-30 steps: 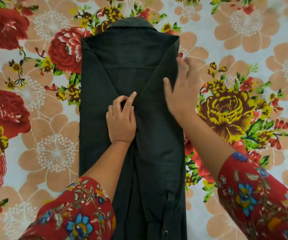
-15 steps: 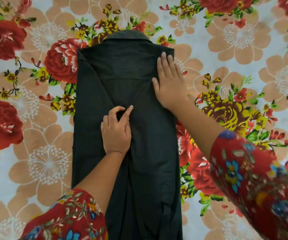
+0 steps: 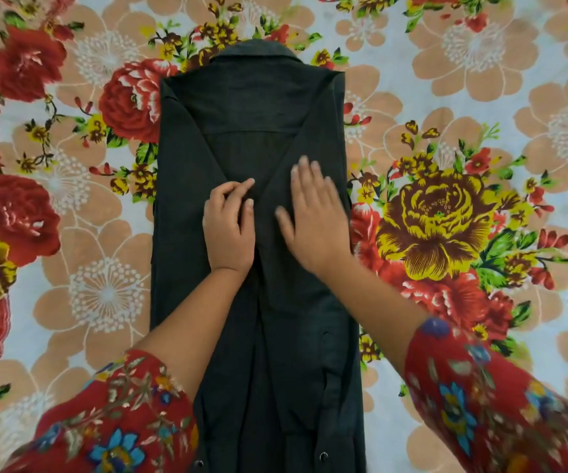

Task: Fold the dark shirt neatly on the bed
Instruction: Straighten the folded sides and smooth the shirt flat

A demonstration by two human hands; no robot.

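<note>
Head view: shirt (image 3: 292, 336) mid-fold on bed (image 3: 446, 80), frame centre.
Left hand (image 3: 229, 230) pinches the folded layers to pin them; right hand (image 3: 313, 220) spread flat, likely smoothing creases.

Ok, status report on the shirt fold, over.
Left hand pinching dark shirt at centre. Right hand flat on its right panel. Sides folded in, nothing in the way.

1. A pale floral bedsheet (image 3: 412, 97) spreads out to either side of me.
2. Its big yellow flower (image 3: 439, 220) lies just right of my right hand (image 3: 313, 220).
3. A red rose print (image 3: 132, 100) lies beyond and left of my left hand (image 3: 229, 230).
</note>
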